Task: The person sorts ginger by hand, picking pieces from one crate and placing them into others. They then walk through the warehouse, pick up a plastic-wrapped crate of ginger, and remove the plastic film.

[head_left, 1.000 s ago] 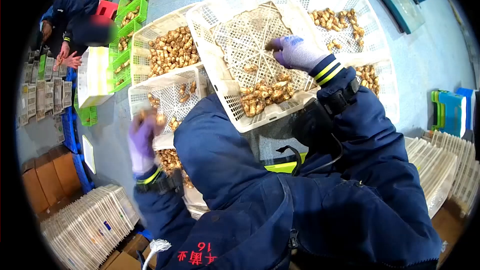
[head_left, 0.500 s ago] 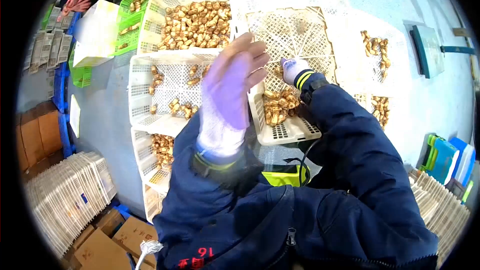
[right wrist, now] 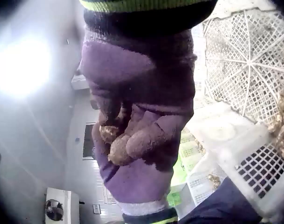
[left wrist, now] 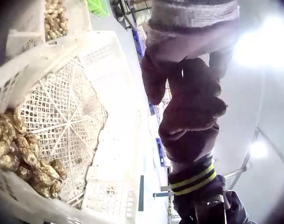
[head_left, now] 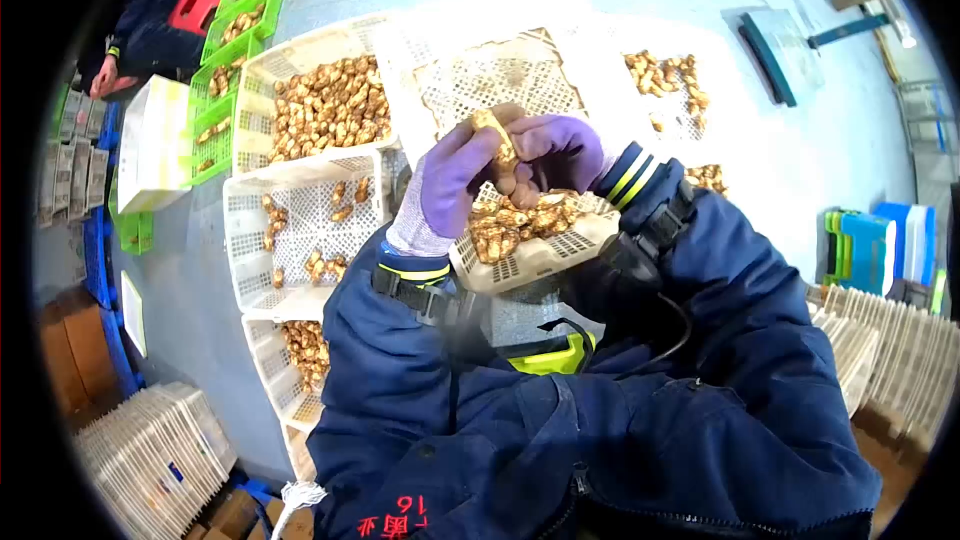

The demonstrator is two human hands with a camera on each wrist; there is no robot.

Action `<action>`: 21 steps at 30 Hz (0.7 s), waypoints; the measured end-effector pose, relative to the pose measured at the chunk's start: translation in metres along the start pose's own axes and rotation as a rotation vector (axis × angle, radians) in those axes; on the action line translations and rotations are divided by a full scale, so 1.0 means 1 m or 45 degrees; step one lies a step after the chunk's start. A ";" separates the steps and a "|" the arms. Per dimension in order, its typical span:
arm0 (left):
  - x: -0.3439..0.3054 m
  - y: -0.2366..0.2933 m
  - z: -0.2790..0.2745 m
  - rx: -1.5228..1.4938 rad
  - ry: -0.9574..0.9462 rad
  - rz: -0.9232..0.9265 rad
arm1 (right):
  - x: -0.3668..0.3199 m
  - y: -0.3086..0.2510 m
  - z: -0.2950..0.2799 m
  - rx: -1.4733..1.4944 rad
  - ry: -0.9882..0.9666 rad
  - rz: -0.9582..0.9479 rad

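Note:
A brown-and-cream mushroom (head_left: 496, 136) is held up between two purple-coated gloves, over the near end of a white plastic crate (head_left: 540, 265). My left hand (head_left: 448, 182) grips it with curled fingers from the left. From the other side my right hand (head_left: 568, 152) meets it, thumb and fingers bent in. In the right wrist view, dirt-stained fingertips close around a pale mushroom piece (right wrist: 119, 150). The left wrist view shows both hands together, dark, with the mushroom hidden. Just below them, a pile of mushrooms (head_left: 520, 225) lies in the crate.
White crates of mushrooms stand to the left, one heaped (head_left: 330, 105), one sparsely filled (head_left: 300, 230). A washed-out crate with mushrooms (head_left: 670, 80) is at right. Green baskets (head_left: 215, 120) line the far left, near another person (head_left: 150, 15). Stacked white crates (head_left: 160, 450) stand lower left.
My left hand came from the left-hand crates across to the middle. My right hand went down into the crate, then rose to meet it. Both now hold a mushroom.

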State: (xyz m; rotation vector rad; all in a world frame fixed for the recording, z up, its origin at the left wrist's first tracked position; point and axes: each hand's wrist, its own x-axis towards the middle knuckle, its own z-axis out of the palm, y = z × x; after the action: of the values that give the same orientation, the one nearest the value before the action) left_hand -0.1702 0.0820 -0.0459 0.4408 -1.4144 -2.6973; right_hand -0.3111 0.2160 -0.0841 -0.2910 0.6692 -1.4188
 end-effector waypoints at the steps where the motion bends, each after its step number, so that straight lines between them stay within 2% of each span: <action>1: -0.002 0.000 0.006 -0.046 -0.005 0.011 | -0.007 0.006 0.009 -0.007 0.030 -0.007; 2: -0.004 0.000 0.011 -0.091 -0.007 0.024 | -0.015 0.009 0.018 0.008 0.130 -0.019; 3: -0.006 0.001 0.014 -0.136 -0.005 0.035 | -0.022 0.004 0.033 -0.078 0.301 0.084; 5: -0.002 -0.007 0.008 -0.260 -0.002 0.098 | -0.035 0.003 0.044 -0.729 0.545 -0.116; 6: 0.002 -0.014 0.008 -0.233 0.083 0.137 | -0.043 -0.001 0.049 -0.882 0.627 -0.122; 7: 0.005 -0.019 0.005 -0.205 0.172 0.173 | -0.046 -0.003 0.046 -0.893 0.717 -0.076; 10: 0.003 -0.018 -0.007 -0.149 0.155 0.110 | -0.054 -0.018 0.031 -0.945 0.939 -0.206; 11: 0.004 -0.018 -0.011 -0.152 0.161 0.081 | -0.056 -0.021 0.021 -1.120 0.920 -0.262; 14: 0.008 -0.018 -0.013 -0.152 0.197 0.079 | -0.056 -0.028 0.010 -1.761 1.002 0.008; 15: 0.009 -0.017 -0.012 -0.165 0.198 0.083 | -0.054 -0.022 0.007 -1.985 0.953 -0.060; 17: 0.013 -0.019 -0.014 -0.155 0.157 0.087 | -0.052 -0.019 0.002 -1.943 0.738 0.156; 18: 0.014 -0.021 -0.015 -0.176 0.214 0.093 | -0.050 -0.019 0.006 -1.981 0.709 0.259; 21: 0.017 -0.029 -0.029 -0.218 0.286 0.046 | -0.047 -0.012 -0.008 -2.080 0.633 0.157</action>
State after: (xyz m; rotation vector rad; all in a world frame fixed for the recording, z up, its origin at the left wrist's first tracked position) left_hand -0.1761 0.0723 -0.0888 0.6713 -1.1132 -2.6132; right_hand -0.3261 0.2616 -0.0713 -1.1305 2.1313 -0.5004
